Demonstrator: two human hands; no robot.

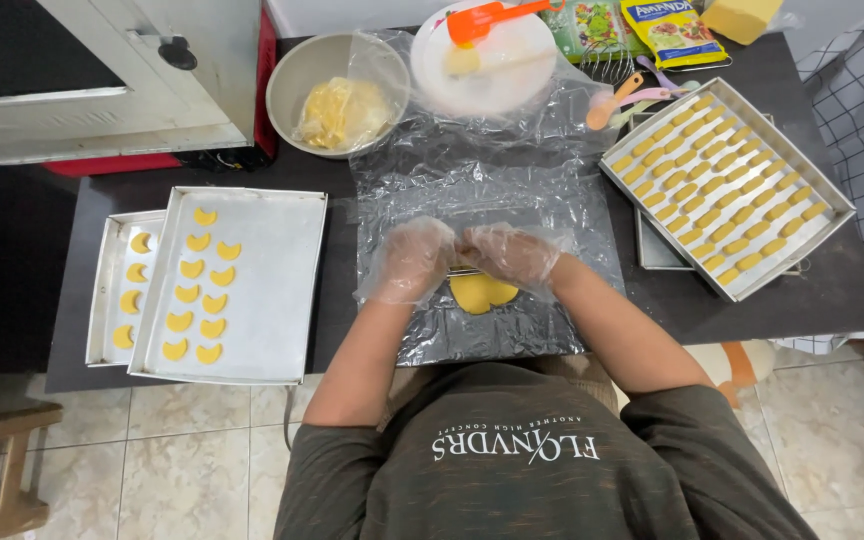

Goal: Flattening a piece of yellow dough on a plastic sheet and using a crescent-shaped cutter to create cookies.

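Both my hands are in thin clear plastic gloves, knuckles up, close together over a flat piece of yellow dough (pixel 483 294). L hand (pixel 410 260) is curled loosely, fingers bent down at the dough's upper left edge. R hand (pixel 512 254) is curled too, fingertips touching the L ones, w/ a thin metal piece (pixel 464 270) showing between them; can't tell which hand grips it. The dough lies on a sheet of foil (pixel 512 330) covered w/ clear wrap, mid table (pixel 352 330), right in front of me.

To my L: a big metal tray (pixel 272 290) w/ two columns of yellow crescent cookies (pixel 192 295), overlapping a smaller tray (pixel 107 290) w/ more crescents. To my R: a tilted tray (pixel 822 215) packed w/ rows of small oblong cookies, resting on another tray. Far side: steel bowl (pixel 292 75) holding dough in plastic, white plate (pixel 512 85) w/ an orange spatula (pixel 487 17), snack packets behind.
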